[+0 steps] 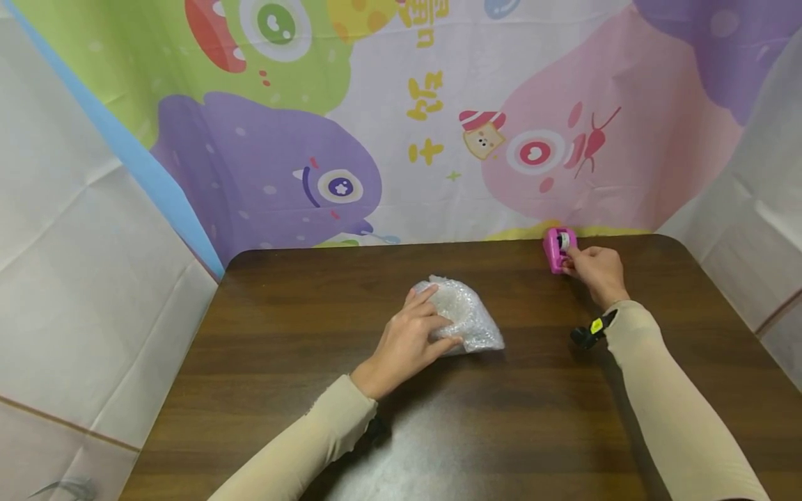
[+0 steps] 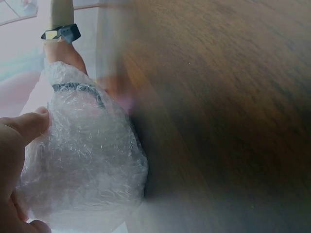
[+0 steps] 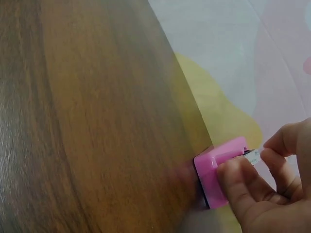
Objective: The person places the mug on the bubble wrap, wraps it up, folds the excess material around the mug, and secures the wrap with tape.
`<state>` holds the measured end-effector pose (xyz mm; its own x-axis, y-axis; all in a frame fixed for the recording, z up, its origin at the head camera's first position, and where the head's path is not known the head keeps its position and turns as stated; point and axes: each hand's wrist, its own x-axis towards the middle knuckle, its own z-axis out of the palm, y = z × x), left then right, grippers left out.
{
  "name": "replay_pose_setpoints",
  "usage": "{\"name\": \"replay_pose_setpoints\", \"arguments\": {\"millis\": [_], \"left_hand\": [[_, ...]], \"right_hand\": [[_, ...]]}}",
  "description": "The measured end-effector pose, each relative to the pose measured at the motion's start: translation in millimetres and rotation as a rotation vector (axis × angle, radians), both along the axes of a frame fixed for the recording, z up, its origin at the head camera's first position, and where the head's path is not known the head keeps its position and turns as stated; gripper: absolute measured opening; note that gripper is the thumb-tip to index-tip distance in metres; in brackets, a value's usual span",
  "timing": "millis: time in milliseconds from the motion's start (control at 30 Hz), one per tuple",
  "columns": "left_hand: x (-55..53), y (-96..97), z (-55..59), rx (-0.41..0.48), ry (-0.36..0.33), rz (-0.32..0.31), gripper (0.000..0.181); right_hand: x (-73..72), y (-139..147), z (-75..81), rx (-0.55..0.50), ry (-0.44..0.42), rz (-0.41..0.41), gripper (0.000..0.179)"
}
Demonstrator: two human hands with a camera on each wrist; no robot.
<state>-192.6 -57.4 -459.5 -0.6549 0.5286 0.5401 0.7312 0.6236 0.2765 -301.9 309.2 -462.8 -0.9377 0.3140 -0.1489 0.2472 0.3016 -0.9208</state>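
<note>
On the table lies a package in clear bubble wrap, its contents blurred by the plastic. My left hand holds its left side, with the fingers spread over the top and the thumb at the near edge. In the left wrist view the bubble-wrapped package fills much of the scene, and only part of the left hand shows. At the table's far right, my right hand is at a small pink tape dispenser. Close up, its fingertips pinch the tape while another finger touches the pink dispenser.
The brown wood-grain table has rounded far corners. A cartoon-printed curtain hangs right behind its far edge, close to the tape dispenser. Pale cloth panels stand at both sides.
</note>
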Motion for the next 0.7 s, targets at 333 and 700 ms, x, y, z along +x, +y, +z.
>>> {"name": "replay_pose_setpoints", "arguments": {"millis": [333, 700], "left_hand": [[-1.4, 0.0, -0.5, -0.004, 0.01, -0.003, 0.027], [-0.1, -0.6, -0.3, -0.013, -0.003, 0.004, 0.029]], "right_hand": [[-1.6, 1.8, -2.1, 0.16, -0.004, -0.009, 0.038], [-0.6, 2.2, -4.2, 0.105, 0.017, -0.005, 0.036]]}}
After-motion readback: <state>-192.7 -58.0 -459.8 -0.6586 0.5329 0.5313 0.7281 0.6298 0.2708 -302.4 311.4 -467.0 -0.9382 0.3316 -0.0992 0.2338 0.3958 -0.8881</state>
